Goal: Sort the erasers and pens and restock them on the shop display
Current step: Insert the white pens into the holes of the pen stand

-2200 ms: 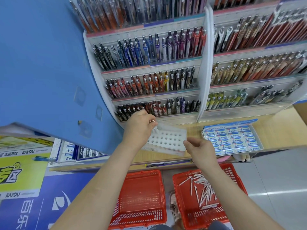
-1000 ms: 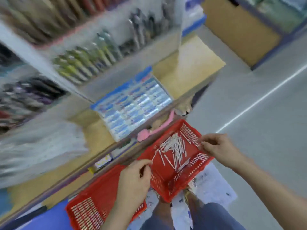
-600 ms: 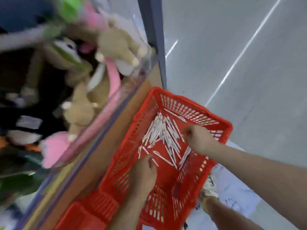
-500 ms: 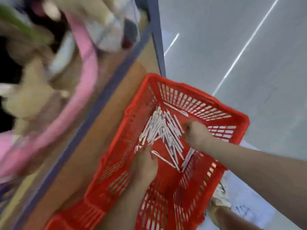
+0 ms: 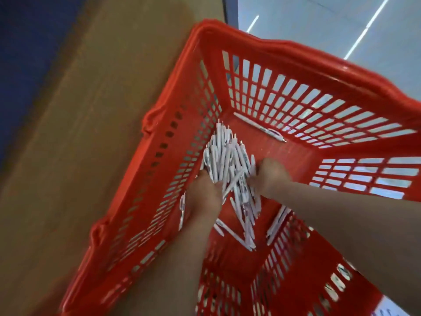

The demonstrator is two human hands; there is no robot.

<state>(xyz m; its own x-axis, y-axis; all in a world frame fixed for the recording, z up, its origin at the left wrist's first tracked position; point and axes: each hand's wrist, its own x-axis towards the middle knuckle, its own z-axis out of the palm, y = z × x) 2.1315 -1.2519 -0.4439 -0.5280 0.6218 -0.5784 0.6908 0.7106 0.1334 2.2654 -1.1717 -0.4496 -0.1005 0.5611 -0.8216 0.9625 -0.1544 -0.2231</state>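
Observation:
A red plastic basket fills the view, with a heap of white pens on its floor. My left hand and my right hand are both down inside it, on either side of the heap. Each hand closes its fingers on the bunch of pens from its own side. One white pen lies alone along the far wall. Other loose pens lie scattered nearer to me, between my forearms.
The basket stands against a tan wooden display base on the left, with a dark blue band beyond it. Grey shop floor with white lines lies past the basket's far rim.
The view has swung from the pen shelves down into the red basket. Both hands went from the white holed tray into the basket and have drawn together around the pen heap.

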